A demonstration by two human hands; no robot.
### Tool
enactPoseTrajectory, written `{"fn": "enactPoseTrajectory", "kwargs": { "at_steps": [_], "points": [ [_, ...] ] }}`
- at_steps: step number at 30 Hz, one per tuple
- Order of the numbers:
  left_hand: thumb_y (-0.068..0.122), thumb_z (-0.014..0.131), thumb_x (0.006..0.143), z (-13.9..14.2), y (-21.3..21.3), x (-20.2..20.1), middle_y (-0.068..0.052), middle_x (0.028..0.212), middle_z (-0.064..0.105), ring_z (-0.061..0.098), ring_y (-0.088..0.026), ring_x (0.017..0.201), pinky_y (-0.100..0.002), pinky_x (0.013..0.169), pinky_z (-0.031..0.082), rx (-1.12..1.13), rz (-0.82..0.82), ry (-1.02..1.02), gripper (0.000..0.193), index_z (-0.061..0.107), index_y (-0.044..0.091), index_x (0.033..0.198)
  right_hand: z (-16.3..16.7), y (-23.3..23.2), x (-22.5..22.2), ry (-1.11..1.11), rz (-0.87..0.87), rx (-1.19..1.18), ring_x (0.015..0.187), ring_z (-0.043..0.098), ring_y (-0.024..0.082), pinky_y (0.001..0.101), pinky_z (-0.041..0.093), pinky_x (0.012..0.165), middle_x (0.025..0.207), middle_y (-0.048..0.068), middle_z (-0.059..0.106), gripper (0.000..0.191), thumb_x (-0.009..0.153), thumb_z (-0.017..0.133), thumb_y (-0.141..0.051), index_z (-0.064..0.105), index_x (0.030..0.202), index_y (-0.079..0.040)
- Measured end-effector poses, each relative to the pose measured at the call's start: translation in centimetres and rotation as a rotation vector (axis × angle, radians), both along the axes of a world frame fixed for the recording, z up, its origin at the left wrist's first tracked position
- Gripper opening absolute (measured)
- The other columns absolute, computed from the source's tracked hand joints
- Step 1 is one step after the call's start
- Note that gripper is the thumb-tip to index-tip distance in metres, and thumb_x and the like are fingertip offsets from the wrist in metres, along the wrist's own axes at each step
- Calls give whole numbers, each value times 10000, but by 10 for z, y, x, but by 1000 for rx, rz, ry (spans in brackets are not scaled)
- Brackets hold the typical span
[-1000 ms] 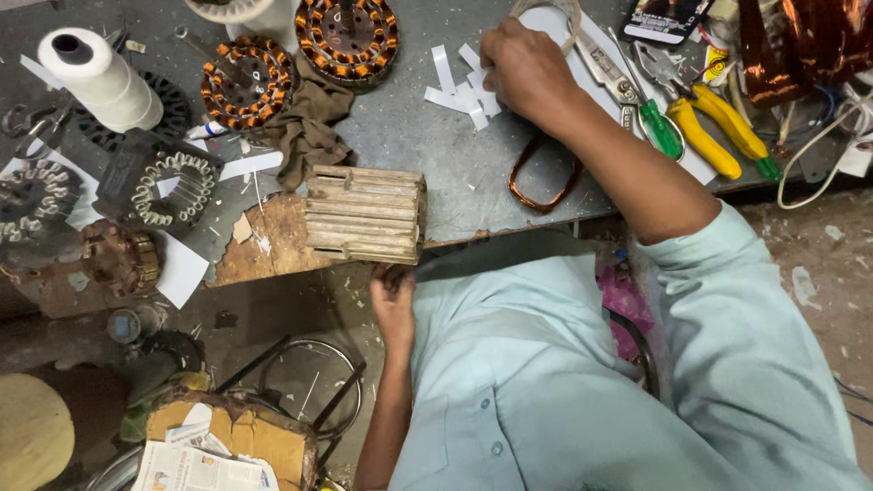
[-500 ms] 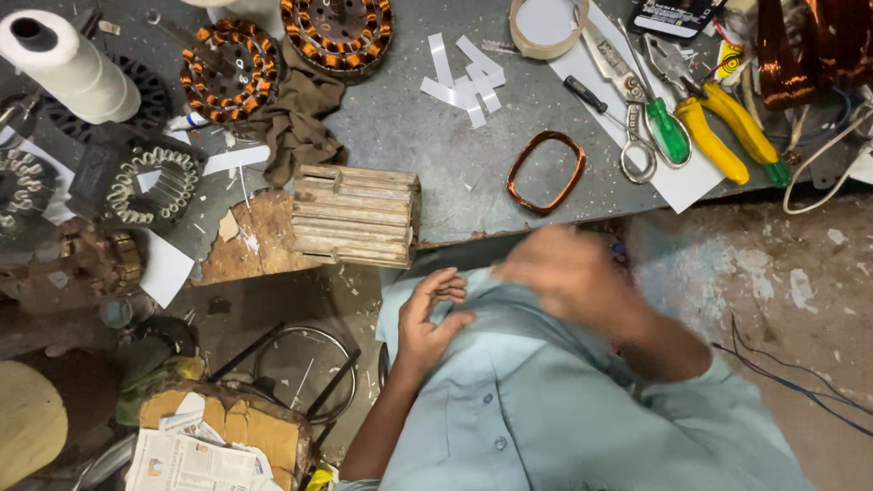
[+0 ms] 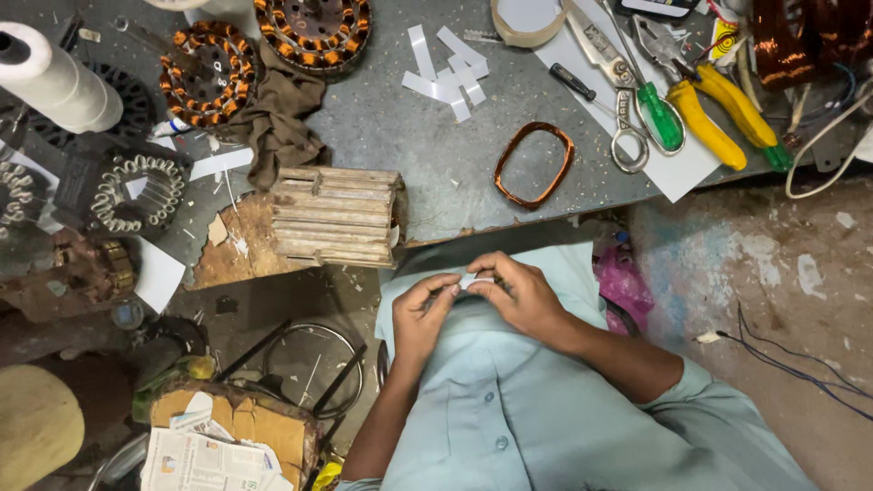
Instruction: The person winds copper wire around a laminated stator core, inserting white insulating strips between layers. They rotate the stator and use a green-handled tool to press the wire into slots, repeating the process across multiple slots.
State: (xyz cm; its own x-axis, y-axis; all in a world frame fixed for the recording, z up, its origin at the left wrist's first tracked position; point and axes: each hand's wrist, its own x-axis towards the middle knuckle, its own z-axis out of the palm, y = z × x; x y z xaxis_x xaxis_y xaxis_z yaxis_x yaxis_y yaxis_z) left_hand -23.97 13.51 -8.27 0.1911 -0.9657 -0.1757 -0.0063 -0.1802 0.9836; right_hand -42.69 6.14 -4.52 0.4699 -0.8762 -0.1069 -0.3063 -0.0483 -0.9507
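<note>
My left hand (image 3: 424, 314) and my right hand (image 3: 518, 293) meet in front of my chest, below the table edge. Between their fingertips they pinch a small white paper strip (image 3: 475, 282). More white paper strips (image 3: 443, 73) lie loose on the grey table (image 3: 391, 118) above. A copper wire coil loop (image 3: 535, 165) lies on the table just above my right hand. A ribbed wooden block (image 3: 335, 216) sits at the table edge up and left of my left hand.
Copper-wound stators (image 3: 211, 75) (image 3: 314, 25) and a brown rag (image 3: 280, 123) lie at the top left, near a white thread spool (image 3: 56, 80). Scissors (image 3: 617, 91), a green-handled screwdriver (image 3: 657, 114), yellow pliers (image 3: 718, 114) and a tape roll (image 3: 527, 18) lie top right.
My right hand has come back from the paper strips on the table to my chest. It now meets my left hand on a small white strip.
</note>
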Motion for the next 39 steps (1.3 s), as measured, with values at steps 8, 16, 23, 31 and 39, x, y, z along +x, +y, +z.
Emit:
{"fn": "enactPoseTrajectory", "kwargs": {
  "at_steps": [8, 16, 23, 31, 39],
  "points": [
    [23, 703, 962, -19, 0, -1, -83, 1001, 748, 672, -94, 871, -246, 797, 547, 107, 46, 359, 227, 689, -40, 1180, 0, -6, 2, -58, 33, -308, 940, 742, 272, 366, 587, 810, 1030, 104, 754, 191, 910, 759, -127, 722, 1076, -40],
    [24, 715, 959, -21, -4, -4, -118, 981, 770, 694, -124, 813, -266, 750, 555, 129, 91, 425, 208, 705, -72, 1144, 12, -12, -1, 49, 99, -454, 936, 686, 291, 399, 555, 820, 1010, 107, 724, 291, 846, 798, -150, 744, 1115, -52],
    [-6, 720, 908, -5, -2, 1, -95, 1075, 772, 711, -119, 966, -260, 867, 567, 175, -33, 343, 334, 681, -34, 1239, 14, -17, -6, 35, 104, -429, 925, 695, 277, 384, 557, 799, 1003, 102, 741, 253, 839, 817, -156, 758, 1063, -56],
    [24, 731, 925, 10, -1, 3, -90, 1052, 796, 737, -110, 953, -251, 862, 590, 120, -85, 109, 279, 727, -11, 1202, 15, -16, -10, -24, 121, -428, 882, 709, 254, 361, 568, 767, 962, 100, 741, 260, 837, 832, -148, 758, 1064, -45],
    [35, 739, 917, 10, 0, 3, -81, 1004, 801, 745, -112, 912, -248, 832, 592, 65, -84, 39, 218, 756, -15, 1129, 17, -15, -12, -59, 137, -426, 863, 713, 239, 352, 569, 752, 943, 90, 749, 224, 833, 831, -110, 763, 1036, -46]
  ]
}}
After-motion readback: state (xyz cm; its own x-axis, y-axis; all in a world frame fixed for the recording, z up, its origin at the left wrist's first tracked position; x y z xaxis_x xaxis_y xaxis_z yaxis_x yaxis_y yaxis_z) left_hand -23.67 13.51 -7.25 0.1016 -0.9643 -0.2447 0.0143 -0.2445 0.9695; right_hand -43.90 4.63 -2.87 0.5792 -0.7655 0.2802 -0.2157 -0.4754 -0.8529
